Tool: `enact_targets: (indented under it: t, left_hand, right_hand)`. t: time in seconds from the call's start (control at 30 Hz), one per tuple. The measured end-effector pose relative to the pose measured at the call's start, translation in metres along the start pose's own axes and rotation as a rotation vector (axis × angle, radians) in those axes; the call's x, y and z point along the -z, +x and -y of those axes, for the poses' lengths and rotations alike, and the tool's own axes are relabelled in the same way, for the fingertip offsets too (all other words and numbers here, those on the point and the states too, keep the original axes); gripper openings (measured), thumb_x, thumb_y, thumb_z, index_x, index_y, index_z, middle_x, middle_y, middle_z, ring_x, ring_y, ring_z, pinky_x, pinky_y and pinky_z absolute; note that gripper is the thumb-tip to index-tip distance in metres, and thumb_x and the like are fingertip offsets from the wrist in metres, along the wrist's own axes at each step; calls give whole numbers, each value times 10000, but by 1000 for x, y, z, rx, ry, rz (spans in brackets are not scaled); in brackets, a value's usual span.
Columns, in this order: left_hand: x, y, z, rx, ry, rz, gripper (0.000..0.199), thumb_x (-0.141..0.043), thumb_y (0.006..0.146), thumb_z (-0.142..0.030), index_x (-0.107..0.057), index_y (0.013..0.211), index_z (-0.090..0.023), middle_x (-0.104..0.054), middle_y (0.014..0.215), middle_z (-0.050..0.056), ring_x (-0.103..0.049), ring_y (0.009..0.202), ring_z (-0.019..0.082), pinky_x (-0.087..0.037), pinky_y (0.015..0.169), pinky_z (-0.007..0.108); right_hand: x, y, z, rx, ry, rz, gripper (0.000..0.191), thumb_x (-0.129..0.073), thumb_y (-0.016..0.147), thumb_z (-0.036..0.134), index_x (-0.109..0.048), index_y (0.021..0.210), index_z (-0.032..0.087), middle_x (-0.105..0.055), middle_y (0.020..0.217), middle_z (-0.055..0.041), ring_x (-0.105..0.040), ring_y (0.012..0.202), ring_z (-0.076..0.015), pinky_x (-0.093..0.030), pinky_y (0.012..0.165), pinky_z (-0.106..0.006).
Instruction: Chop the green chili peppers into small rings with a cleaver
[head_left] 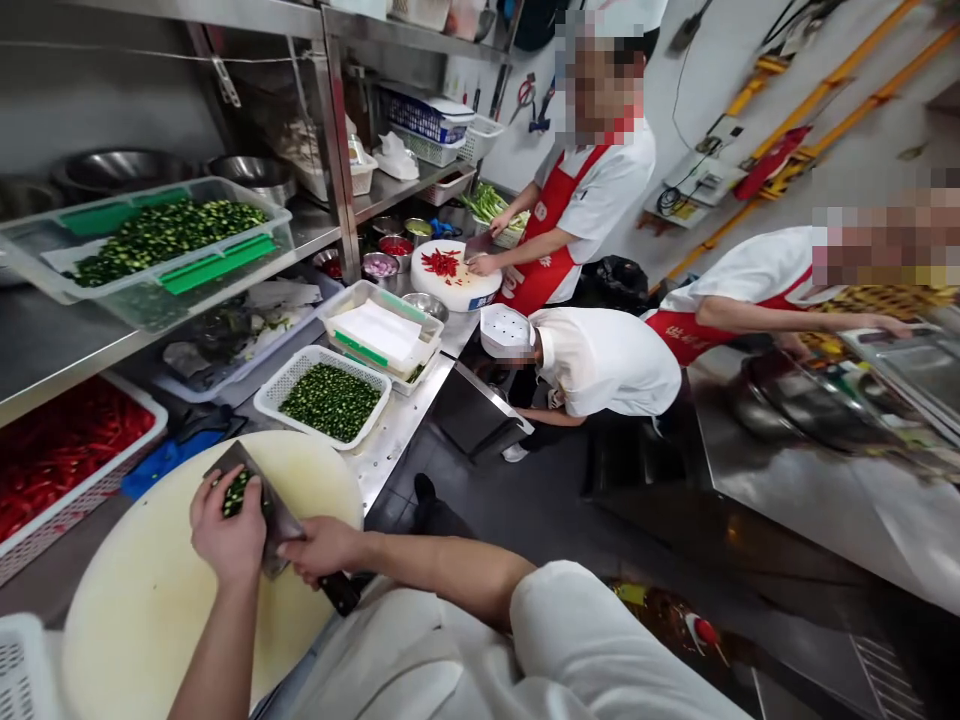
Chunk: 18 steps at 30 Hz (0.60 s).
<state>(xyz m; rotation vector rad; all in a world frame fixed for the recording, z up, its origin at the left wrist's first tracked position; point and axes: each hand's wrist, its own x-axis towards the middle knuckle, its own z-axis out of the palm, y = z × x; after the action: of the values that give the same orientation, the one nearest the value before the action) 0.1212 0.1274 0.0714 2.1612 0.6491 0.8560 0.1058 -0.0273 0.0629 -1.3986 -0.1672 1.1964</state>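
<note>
Over the round cutting board (157, 590), my right hand (322, 552) is wrapped round the dark handle of a wide cleaver (281, 525). The broad blade lies tilted under my left hand (231, 520), whose curved fingers press a small heap of chopped green vegetable (238, 492) onto the metal. Just beyond the board stands a white perforated basket (268, 402) holding more of the diced green pieces (330, 400).
Red peppers (64, 460) fill a basket at the left. A clear tub (281, 235) of chopped greens sits on the shelf. A person in a red apron (559, 215) cuts peppers farther back; another person (607, 360) crouches by the counter. Someone stands at the right.
</note>
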Motion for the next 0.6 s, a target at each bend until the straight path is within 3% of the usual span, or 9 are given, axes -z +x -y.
enact_targets:
  t: [0.1,0.23,0.4,0.5,0.6]
  left_hand:
    - [-18,20,-31,-59,-27,-22,378,-721,910,-484,-800,1220,-283,-703,1412,35,-640,1345,309,-458,1247,499]
    - [-54,48,-75,-117,-50,-46,351,-728,893,-501,-807,1196,-342,-724,1382,-39,-655,1336,305,-467,1246,518]
    - [-113,74,-125,-208,-159,-47,351,-718,878,-457,-807,1200,-352,-745,1357,-23,-665,1332,337,-474,1233,550]
    - [-159,83,-132,-217,-222,-68,349,-715,873,-429,-805,1205,-371,-755,1351,-15,-674,1322,358,-475,1218,577]
    - [-206,88,-116,-73,-233,-83,294,-690,858,-451,-792,1125,-384,-776,1298,-40,-694,1281,362,-488,1191,612]
  right_hand:
    - [20,-4,21,49,7,2,256,-546,1056,282,-486,816,219,-470,598,90,-489,448,-78,-502,460,-167]
    - [59,-10,55,84,-40,-52,230,-549,1028,284,-495,813,224,-490,600,82,-518,443,-87,-511,454,-172]
    - [121,-22,99,119,-365,-170,138,-586,933,329,-555,826,247,-572,555,61,-676,521,-194,-568,477,-254]
    - [160,-19,124,107,-646,-260,124,-585,897,363,-628,865,251,-701,645,-2,-766,668,-287,-614,527,-328]
    - [193,-8,141,95,-841,-329,243,-577,924,429,-693,951,217,-805,874,-112,-802,830,-340,-658,615,-392]
